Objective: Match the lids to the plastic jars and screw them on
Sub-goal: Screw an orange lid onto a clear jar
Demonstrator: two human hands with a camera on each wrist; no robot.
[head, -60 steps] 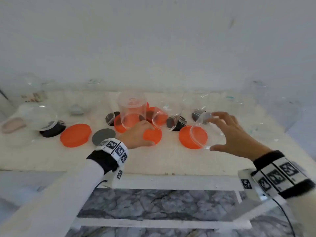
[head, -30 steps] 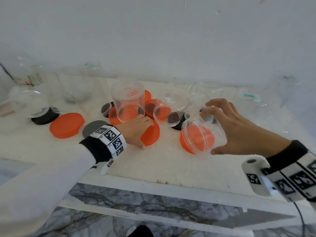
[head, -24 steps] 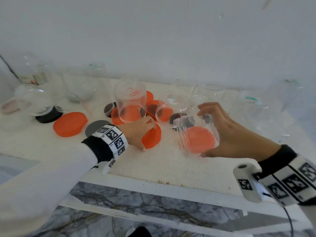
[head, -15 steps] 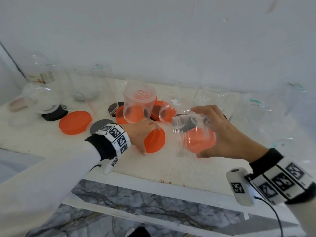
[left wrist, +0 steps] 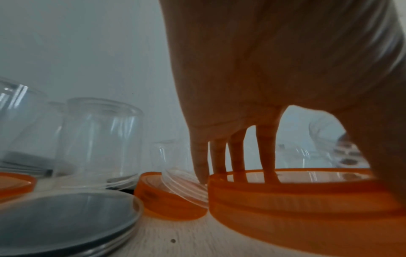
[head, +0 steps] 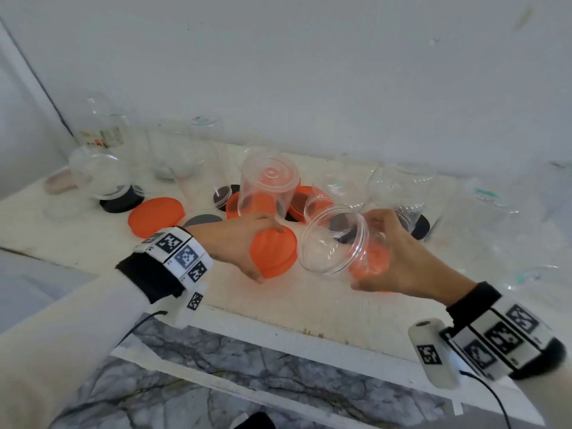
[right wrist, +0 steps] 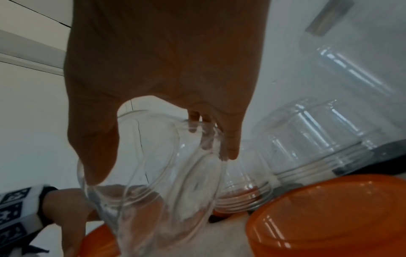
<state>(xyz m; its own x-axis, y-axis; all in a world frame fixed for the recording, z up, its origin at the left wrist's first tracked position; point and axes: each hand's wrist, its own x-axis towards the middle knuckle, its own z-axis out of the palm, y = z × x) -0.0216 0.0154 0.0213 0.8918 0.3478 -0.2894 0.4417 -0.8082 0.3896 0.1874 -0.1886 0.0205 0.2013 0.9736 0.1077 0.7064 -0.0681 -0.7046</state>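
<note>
My left hand [head: 266, 252] grips an orange lid [head: 280, 243] by its rim, thumb on the near side and fingers [left wrist: 265, 156] on the far side, low over the white table [head: 309, 305]. My right hand [head: 363, 250] holds a clear plastic jar [head: 328, 239] on its side just right of the lid, with the mouth turned to the left. In the right wrist view the thumb and fingers wrap the jar [right wrist: 153, 182]. A second orange lid [right wrist: 329, 217] lies on the table under that hand.
Several clear jars stand upside down behind the hands, the nearest [head: 269, 187] on an orange lid. Another orange lid [head: 154, 215], a grey lid [left wrist: 66, 217] and black lids lie among them. The wall is close behind. The table's front edge [head: 278, 329] runs near my wrists.
My right hand has lifted the jar off the orange lid on the table and turned its mouth to the left. My left hand has raised its orange lid toward the jar.
</note>
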